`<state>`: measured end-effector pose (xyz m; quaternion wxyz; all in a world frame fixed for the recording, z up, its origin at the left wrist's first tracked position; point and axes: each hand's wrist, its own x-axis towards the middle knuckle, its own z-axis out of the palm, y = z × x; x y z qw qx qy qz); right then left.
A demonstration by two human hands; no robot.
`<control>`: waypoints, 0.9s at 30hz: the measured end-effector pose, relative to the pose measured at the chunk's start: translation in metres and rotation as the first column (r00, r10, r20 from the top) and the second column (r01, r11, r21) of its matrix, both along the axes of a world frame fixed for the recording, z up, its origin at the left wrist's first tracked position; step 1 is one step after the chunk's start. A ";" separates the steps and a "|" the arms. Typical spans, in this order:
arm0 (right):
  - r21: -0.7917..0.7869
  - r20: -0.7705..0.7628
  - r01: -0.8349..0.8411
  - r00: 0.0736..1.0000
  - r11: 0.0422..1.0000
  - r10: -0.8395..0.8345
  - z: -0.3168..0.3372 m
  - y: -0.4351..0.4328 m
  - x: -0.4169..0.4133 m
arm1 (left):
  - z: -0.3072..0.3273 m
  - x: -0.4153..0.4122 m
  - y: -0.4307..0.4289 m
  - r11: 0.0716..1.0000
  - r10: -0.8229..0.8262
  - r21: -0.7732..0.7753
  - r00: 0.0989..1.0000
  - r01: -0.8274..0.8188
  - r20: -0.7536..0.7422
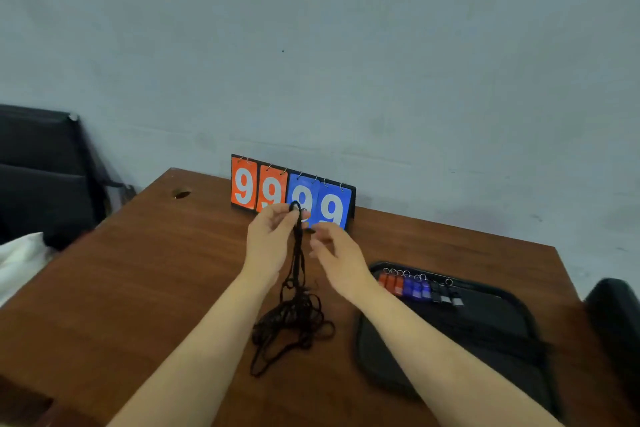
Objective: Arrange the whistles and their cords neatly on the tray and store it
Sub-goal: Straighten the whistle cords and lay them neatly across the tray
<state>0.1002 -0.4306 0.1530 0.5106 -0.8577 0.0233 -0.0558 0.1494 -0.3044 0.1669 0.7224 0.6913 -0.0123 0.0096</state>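
Left hand is up over the table, pinching the top of the black cords so they dangle down into a tangled heap on the wood. Our right hand hovers just beside them, fingers loosely open, holding nothing, while the whistles sit lined up on the black tray to the right

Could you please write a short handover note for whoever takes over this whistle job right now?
Left hand: pinching the top of the black cords, lifted; the tangled rest lies on the table.
Right hand: open beside the cords, holding nothing.
Whistles: red, blue and black, lined up along the far edge of the black tray.
Done: whistles arranged.
Left: untangle the cords, lay them on the tray, store it.
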 end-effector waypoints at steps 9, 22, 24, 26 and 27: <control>-0.139 0.204 0.032 0.979 0.990 -0.003 0.056 -0.024 0.000 | 0.034 -0.025 -0.014 0.981 -0.183 0.082 0.980 0.177 0.073; 0.343 0.132 0.168 0.965 0.924 -0.225 0.102 -0.057 -0.013 | 0.020 -0.039 0.002 0.964 -0.085 0.243 0.992 0.106 -0.095; 0.408 0.138 0.176 0.958 0.896 -0.251 0.109 -0.061 -0.013 | 0.008 -0.035 0.009 0.968 0.018 0.250 0.987 0.023 -0.163; 0.485 0.139 0.169 0.954 0.858 -0.266 0.116 -0.064 -0.013 | -0.012 -0.027 0.021 0.935 0.120 0.352 0.970 -0.039 -0.211; 0.506 0.142 0.163 0.953 0.847 -0.268 0.118 -0.064 -0.013 | -0.023 -0.022 0.028 0.911 0.163 0.410 0.955 -0.050 -0.246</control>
